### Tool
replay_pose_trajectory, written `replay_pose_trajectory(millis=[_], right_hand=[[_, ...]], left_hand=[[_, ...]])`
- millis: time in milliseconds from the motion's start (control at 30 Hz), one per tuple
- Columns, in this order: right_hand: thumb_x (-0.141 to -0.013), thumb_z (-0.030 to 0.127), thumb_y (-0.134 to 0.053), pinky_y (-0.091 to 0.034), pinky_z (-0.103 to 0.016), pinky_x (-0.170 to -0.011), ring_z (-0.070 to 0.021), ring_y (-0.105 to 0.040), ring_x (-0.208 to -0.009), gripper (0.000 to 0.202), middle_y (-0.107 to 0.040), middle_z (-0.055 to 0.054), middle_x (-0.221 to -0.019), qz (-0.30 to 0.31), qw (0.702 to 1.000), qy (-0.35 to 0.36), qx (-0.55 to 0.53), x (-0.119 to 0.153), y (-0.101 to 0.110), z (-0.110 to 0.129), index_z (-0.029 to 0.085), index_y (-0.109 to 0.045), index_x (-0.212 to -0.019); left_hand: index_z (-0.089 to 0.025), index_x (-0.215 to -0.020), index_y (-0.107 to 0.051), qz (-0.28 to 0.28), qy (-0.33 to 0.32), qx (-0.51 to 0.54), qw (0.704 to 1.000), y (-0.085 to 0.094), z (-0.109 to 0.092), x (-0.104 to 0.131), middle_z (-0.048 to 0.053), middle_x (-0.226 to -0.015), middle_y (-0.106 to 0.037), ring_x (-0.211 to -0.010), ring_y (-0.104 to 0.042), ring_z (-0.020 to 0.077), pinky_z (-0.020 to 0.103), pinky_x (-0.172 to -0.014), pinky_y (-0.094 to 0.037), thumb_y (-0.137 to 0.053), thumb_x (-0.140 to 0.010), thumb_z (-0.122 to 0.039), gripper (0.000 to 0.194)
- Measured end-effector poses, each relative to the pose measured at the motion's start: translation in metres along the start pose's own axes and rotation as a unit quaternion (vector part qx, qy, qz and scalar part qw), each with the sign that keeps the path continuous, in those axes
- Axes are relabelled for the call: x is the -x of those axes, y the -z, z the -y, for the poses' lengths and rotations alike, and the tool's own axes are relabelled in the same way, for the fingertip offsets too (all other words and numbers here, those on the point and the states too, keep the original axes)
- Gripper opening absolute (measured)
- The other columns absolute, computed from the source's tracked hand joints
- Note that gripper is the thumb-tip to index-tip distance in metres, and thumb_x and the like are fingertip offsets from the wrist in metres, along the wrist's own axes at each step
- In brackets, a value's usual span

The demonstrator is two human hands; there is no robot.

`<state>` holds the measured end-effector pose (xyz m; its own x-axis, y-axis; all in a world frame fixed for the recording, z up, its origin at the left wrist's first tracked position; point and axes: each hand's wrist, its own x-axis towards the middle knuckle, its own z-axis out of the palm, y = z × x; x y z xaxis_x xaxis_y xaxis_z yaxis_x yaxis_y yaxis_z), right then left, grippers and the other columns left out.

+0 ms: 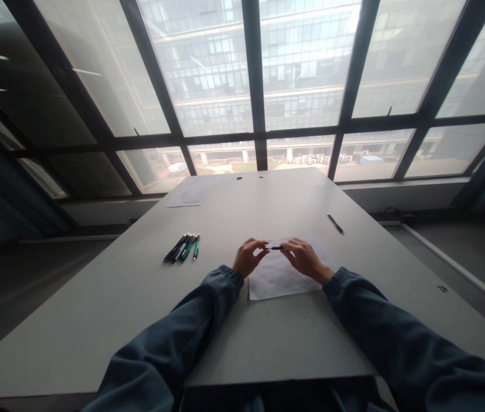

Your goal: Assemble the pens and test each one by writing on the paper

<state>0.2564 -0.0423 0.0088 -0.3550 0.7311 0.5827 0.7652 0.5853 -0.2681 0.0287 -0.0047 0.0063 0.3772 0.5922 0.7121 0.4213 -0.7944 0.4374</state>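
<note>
My left hand (249, 256) and my right hand (303, 257) face each other above a white sheet of paper (276, 281). Between them is a dark pen (276, 248), held level, its left end in the closed fingertips of my left hand and its right end in those of my right. Both ends are partly hidden by the fingers. To the left on the table lies a group of several pens (181, 248), black, blue and green. Another dark pen (335, 223) rests by itself to the right, beyond my right hand.
The white table (225, 343) reaches forward to a large window. More paper (188, 191) lies at its far left, and a small round dark thing (239, 178) is near the far edge. A small dark mark or object (442, 289) is at the right.
</note>
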Motion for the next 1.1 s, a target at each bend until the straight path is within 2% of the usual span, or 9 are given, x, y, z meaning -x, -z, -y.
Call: replay_pose_trajectory(millis=[133,267,433,633,833,1100], right_hand=[[-0.096,0.028,-0.056,-0.045,-0.031,-0.078,-0.0196,-0.062,-0.082,0.019,-0.069,-0.006,-0.087,-0.013,0.999,-0.012,-0.032,0.0008,-0.0025,-0.0023,0.021,-0.062,-0.112],[-0.096,0.029,-0.056,-0.044,-0.030,-0.075,-0.0183,-0.060,-0.076,0.012,-0.067,-0.004,-0.082,-0.018,0.999,-0.016,-0.043,0.0014,-0.0045,-0.0034,0.020,-0.061,-0.103],[-0.096,0.028,-0.055,-0.043,-0.029,-0.073,-0.0178,-0.059,-0.075,0.008,-0.066,-0.004,-0.082,-0.016,0.999,-0.011,-0.048,0.0014,-0.0044,-0.0021,0.021,-0.059,-0.096],[-0.093,0.021,-0.056,-0.045,-0.027,-0.071,-0.0170,-0.059,-0.075,0.006,-0.066,-0.005,-0.088,-0.018,0.995,-0.008,-0.095,0.0020,-0.0055,-0.0034,0.021,-0.058,-0.099],[-0.091,0.013,-0.053,-0.045,-0.025,-0.066,-0.0149,-0.058,-0.072,0.008,-0.061,-0.004,-0.086,-0.026,0.991,-0.012,-0.128,0.0022,-0.0062,-0.0051,0.020,-0.055,-0.089],[-0.093,0.016,-0.056,-0.044,-0.024,-0.067,-0.0143,-0.059,-0.072,0.008,-0.062,-0.003,-0.087,-0.028,0.993,-0.006,-0.117,0.0026,-0.0051,-0.0046,0.020,-0.056,-0.086]], left_hand=[[-0.020,-0.093,-0.071,-0.003,0.007,0.007,1.000,0.0005,-0.0006,0.0003,0.004,-0.083,-0.068,-0.076,-0.063,0.0158,0.032,-0.074,-0.055,-0.071,-0.086,-0.034,0.016],[-0.021,-0.088,-0.071,0.013,-0.009,0.004,1.000,0.0029,-0.0031,-0.0013,0.004,-0.081,-0.070,-0.078,-0.063,0.0175,0.033,-0.073,-0.053,-0.071,-0.086,-0.034,0.014],[-0.021,-0.089,-0.073,0.018,-0.010,0.008,1.000,0.0035,-0.0048,-0.0020,0.004,-0.080,-0.071,-0.076,-0.062,0.0176,0.033,-0.072,-0.053,-0.070,-0.086,-0.034,0.014],[-0.021,-0.089,-0.073,0.007,0.000,0.025,1.000,0.0014,-0.0038,-0.0012,0.005,-0.081,-0.070,-0.075,-0.064,0.0166,0.031,-0.070,-0.054,-0.072,-0.085,-0.032,0.012],[-0.020,-0.088,-0.074,-0.009,0.011,0.039,0.999,0.0011,-0.0039,-0.0010,0.004,-0.079,-0.069,-0.072,-0.063,0.0152,0.029,-0.068,-0.054,-0.073,-0.083,-0.031,0.013],[-0.019,-0.088,-0.075,-0.009,0.017,0.058,0.998,0.0015,-0.0030,-0.0004,0.004,-0.078,-0.069,-0.071,-0.063,0.0145,0.028,-0.067,-0.053,-0.073,-0.083,-0.032,0.014]])
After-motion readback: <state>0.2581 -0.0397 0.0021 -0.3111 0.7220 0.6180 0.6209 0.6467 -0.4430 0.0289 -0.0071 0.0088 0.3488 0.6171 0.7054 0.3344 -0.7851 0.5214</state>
